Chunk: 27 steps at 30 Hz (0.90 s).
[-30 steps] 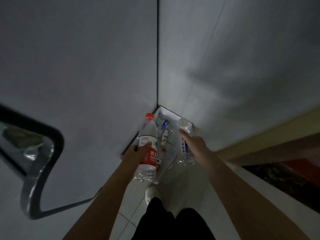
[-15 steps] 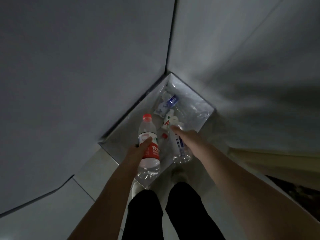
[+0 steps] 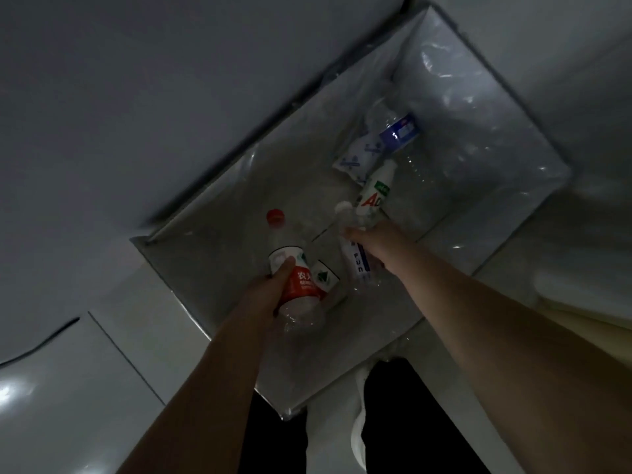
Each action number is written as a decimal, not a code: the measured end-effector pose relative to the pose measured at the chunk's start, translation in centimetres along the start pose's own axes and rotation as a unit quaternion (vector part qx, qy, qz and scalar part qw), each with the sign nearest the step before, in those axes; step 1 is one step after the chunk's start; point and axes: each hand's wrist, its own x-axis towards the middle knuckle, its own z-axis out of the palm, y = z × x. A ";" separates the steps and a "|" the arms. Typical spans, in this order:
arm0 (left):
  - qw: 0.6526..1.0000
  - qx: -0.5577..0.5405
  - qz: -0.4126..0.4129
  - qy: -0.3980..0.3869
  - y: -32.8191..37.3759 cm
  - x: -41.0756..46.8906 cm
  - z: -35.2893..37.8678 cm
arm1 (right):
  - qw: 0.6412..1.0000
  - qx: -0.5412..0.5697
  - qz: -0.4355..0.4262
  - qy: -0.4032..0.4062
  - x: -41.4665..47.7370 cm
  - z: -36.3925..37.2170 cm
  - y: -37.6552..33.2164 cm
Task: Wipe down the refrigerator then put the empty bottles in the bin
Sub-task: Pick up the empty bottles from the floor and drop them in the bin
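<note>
My left hand (image 3: 270, 290) grips a clear empty bottle with a red cap and red label (image 3: 290, 268), held over the near half of the bin (image 3: 212, 268). My right hand (image 3: 376, 241) holds a clear bottle with a white cap and blue lettering (image 3: 355, 261), also above the bin. The bin is rectangular, lined with a clear plastic bag, and stands in a corner. Inside it lie a bottle with a blue label (image 3: 398, 131), a small white bottle with red and green print (image 3: 374, 191) and a white printed wrapper (image 3: 359, 155). A green-and-white label (image 3: 325, 275) shows between the held bottles.
Grey walls (image 3: 136, 97) close in the bin on the far left and far right sides. Pale tiled floor (image 3: 102, 371) lies to the left. My dark trouser legs (image 3: 403, 422) and a white shoe (image 3: 359, 436) are at the near edge of the bin.
The view has dropped and closed in on the bin, which now fills the middle. Both hands with their bottles have moved forward over the bin's opening.
</note>
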 end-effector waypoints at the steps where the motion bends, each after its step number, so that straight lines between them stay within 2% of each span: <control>1: 1.000 0.021 0.000 0.004 -0.5 1.2 0.1 | 1.000 -0.004 0.001 -0.001 0.9 0.3 0.2; 7: 0.998 0.062 -0.011 0.029 -1.4 3.9 0.7 | 0.995 -0.101 0.014 -0.015 3.4 2.2 1.0; 12: 0.998 0.043 -0.006 0.044 -0.7 3.7 0.9 | 0.988 -0.155 0.007 -0.024 3.7 2.0 0.6; 16: 0.993 0.098 0.006 0.063 0.8 2.6 0.2 | 0.977 -0.210 -0.011 -0.010 3.0 1.4 0.2; 22: 0.972 0.187 0.090 0.108 3.4 -0.2 -1.2 | 0.991 -0.132 -0.035 0.011 0.2 0.5 0.0; 27: 0.971 0.160 0.141 0.107 4.6 -4.6 -1.8 | 0.998 0.012 -0.053 0.031 -3.8 -0.7 -0.2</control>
